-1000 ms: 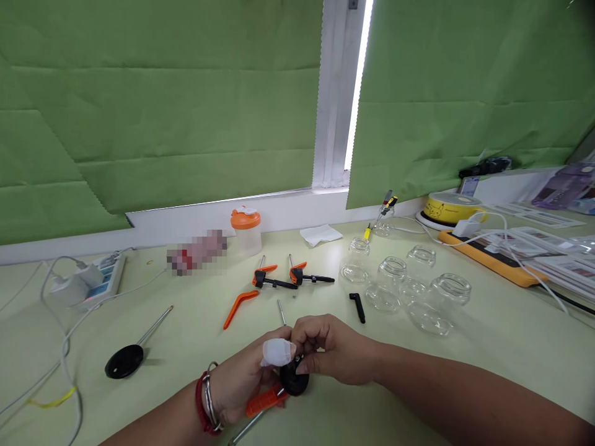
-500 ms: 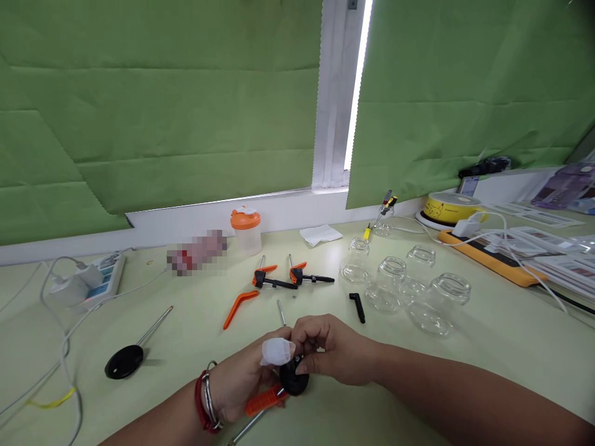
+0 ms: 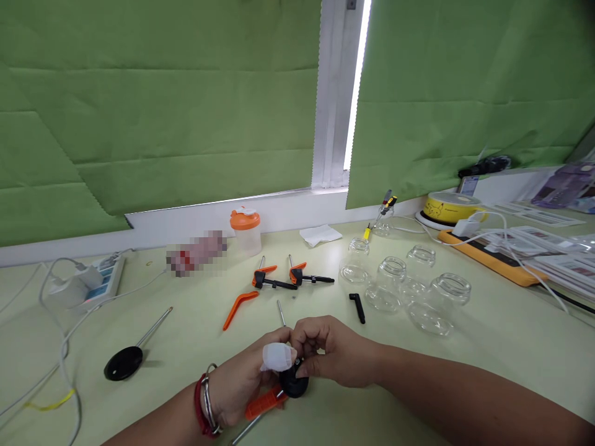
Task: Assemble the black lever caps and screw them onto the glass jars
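Note:
Low in the middle of the head view, my left hand (image 3: pixel 251 375) is closed round an assembly with a black round part (image 3: pixel 294 385), an orange grooved handle (image 3: pixel 264 404) and a thin metal rod. White wrapping (image 3: pixel 277 357) covers my left thumb. My right hand (image 3: pixel 332 352) has its thumb and fingers pinched at the top of the black round part, touching it beside a small silver piece (image 3: pixel 297 362). Whether its fingertips hold a tiny part is hidden. Another metal rod (image 3: pixel 246 429) runs below the handle, and a rod tip (image 3: pixel 281 313) shows beyond my hands.
Two black-and-orange lever assemblies (image 3: pixel 274 283) lie beyond my hands, near a loose orange lever (image 3: pixel 238 306). A black angled piece (image 3: pixel 357 308) and several glass jars (image 3: pixel 385 291) stand rightward. At left lie a black disc with a rod (image 3: pixel 124 362) and white cables (image 3: pixel 65 347).
My hands stay almost in place. The left thumb has shifted very slightly, and a little more of the silver piece on the black round part shows.

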`<move>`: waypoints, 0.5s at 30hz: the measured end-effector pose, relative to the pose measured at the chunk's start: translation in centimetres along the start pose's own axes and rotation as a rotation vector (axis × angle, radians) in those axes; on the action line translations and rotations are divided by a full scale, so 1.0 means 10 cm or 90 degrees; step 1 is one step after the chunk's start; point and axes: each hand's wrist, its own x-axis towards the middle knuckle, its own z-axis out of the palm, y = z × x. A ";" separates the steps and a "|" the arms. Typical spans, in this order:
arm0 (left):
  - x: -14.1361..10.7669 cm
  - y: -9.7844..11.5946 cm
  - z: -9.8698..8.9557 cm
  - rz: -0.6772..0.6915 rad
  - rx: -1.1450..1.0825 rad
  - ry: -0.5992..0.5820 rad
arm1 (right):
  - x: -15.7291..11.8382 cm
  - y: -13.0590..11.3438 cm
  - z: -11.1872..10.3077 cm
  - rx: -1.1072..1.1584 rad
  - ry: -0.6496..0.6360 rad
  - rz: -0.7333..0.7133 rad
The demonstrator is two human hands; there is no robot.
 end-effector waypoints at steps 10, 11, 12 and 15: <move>-0.01 0.02 0.03 0.000 -0.010 -0.006 | 0.00 -0.01 0.01 0.021 -0.009 -0.034; -0.01 0.01 0.02 -0.002 -0.012 -0.005 | 0.00 -0.02 0.01 0.023 -0.012 -0.036; -0.01 0.01 0.02 -0.002 -0.013 -0.006 | -0.01 -0.02 0.01 0.023 -0.013 -0.038; -0.01 0.01 0.01 0.007 -0.020 -0.019 | -0.01 -0.03 0.01 0.013 -0.006 -0.043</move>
